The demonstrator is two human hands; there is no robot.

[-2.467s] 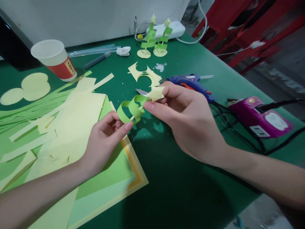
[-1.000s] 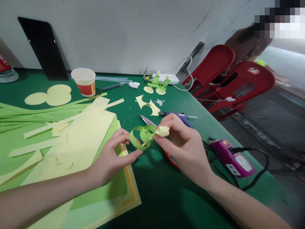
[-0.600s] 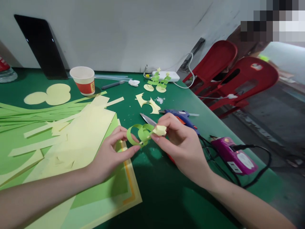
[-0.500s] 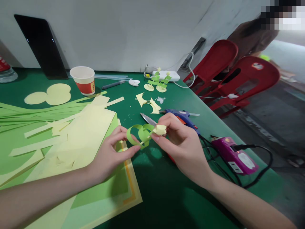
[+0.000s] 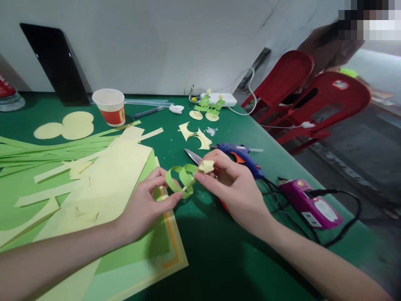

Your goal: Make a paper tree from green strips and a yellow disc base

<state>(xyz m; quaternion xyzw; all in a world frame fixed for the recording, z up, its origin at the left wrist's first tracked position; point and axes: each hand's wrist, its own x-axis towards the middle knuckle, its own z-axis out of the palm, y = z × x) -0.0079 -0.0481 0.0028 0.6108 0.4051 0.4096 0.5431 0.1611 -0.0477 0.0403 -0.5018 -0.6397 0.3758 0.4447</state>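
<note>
Between the fingertips of my left hand (image 5: 153, 200) is pinched a curled green paper strip (image 5: 171, 179), bent into loops around a thin pale stem. My right hand (image 5: 236, 190) pinches the other end, where a small pale yellow folded paper star (image 5: 206, 167) sits at its fingertips. Both hands hold the piece above the table, left of a glue gun (image 5: 239, 155). Scissors (image 5: 192, 156) lie behind the right hand, their handles mostly hidden by it. Beyond them are cut yellow paper scraps (image 5: 197, 136).
Yellow and green paper sheets (image 5: 125, 167) and green strips (image 5: 62, 146) cover the left side. A paper cup (image 5: 109, 106), a black tablet (image 5: 56, 62) and two small paper plants (image 5: 213, 106) stand behind. A purple power strip (image 5: 310, 205) lies right; red chairs (image 5: 338, 96) and a person are beyond.
My right hand has shifted slightly left with the star, turning it a little. The green loops moved slightly left too. My left hand keeps its pinch.
</note>
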